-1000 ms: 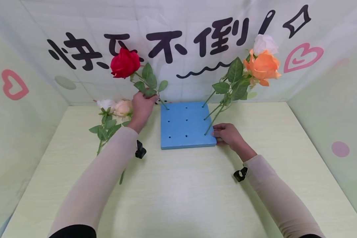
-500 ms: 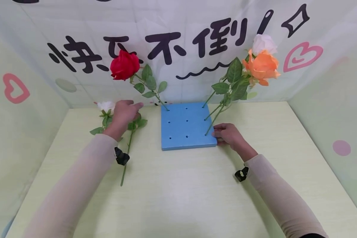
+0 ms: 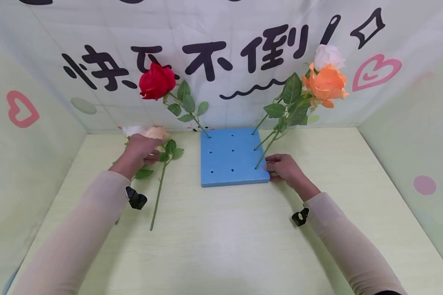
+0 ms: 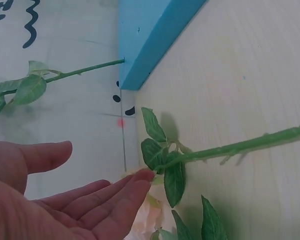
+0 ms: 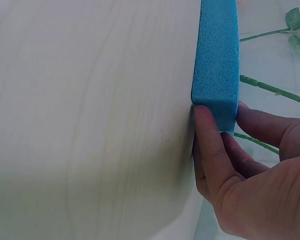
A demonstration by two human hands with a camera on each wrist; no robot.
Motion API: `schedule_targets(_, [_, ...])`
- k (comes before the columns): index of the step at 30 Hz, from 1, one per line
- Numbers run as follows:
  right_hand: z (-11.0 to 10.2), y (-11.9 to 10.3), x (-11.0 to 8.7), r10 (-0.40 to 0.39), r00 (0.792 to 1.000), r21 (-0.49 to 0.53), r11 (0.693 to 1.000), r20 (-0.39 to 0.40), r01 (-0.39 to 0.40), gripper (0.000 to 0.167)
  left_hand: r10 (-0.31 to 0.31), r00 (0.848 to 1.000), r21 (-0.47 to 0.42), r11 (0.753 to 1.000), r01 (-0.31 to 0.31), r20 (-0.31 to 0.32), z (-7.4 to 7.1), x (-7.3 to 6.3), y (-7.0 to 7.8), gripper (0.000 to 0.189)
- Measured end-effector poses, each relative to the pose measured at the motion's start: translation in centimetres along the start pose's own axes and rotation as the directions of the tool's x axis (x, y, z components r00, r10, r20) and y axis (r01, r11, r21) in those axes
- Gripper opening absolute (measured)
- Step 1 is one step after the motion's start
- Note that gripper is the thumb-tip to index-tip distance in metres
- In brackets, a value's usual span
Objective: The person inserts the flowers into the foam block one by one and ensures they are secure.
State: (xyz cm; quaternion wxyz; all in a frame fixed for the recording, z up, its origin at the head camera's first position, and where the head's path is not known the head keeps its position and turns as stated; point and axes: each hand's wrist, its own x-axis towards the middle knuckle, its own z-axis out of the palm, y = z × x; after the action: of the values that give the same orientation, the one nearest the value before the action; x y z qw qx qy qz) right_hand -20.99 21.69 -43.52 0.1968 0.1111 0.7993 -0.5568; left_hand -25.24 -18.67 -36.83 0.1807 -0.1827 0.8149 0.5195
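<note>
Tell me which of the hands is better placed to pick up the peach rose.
Probably the left. The left hand is open and close by the peach rose, while the right hand grips the blue board on the side away from that rose.

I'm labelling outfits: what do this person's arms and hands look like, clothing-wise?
The left sleeve and right sleeve are long and pale pinkish-beige, each with a small black device at its end. The left hand and right hand are gloveless.

tabletop [image 3: 221, 237]: open lane from mid near edge to blue block [image 3: 222, 161]; obstacles, red rose [image 3: 157, 81] rooted at block's far left corner, three stems [image 3: 267, 150] along its right edge, right hand [image 3: 286, 169] gripping near right corner.
</note>
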Motion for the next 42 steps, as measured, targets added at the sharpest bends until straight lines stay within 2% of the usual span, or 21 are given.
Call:
schedule_targets(9, [-0.1, 0.1, 0.0, -0.005, 1.0, 0.01, 1.0, -0.001, 0.005, 0.046, -0.061, 0.997, 0.026, 0.998, 0.06, 0.051, -0.1, 0.4, -1.0, 0.069])
schedule_targets(18, [-0.1, 0.1, 0.0, -0.002, 1.0, 0.009, 1.0, -0.002, 0.002, 0.047, -0.08, 0.996, 0.091, 0.993, 0.077, 0.027, 0.7, 0.9, -2.2, 0.039])
schedule_targets(28, [-0.2, 0.2, 0.2, 0.0, 1.0, 0.007, 1.0, 0.003, 0.0, 0.047, -0.066, 0.998, 0.142, 0.988, 0.063, 0.014, 1.5, 1.1, -2.8, 0.019])
schedule_targets(35, [-0.2, 0.2, 0.1, -0.006, 1.0, 0.007, 1.0, -0.001, 0.006, 0.047, -0.039, 0.999, 0.273, 0.961, 0.032, 0.019, 2.6, 1.3, -3.3, 0.014])
schedule_targets(42, [-0.2, 0.4, 0.3, 0.001, 1.0, 0.009, 1.0, 0.008, -0.001, 0.048, -0.013, 1.0, 0.258, 0.966, 0.009, 0.013, 2.9, 1.3, -3.8, 0.003])
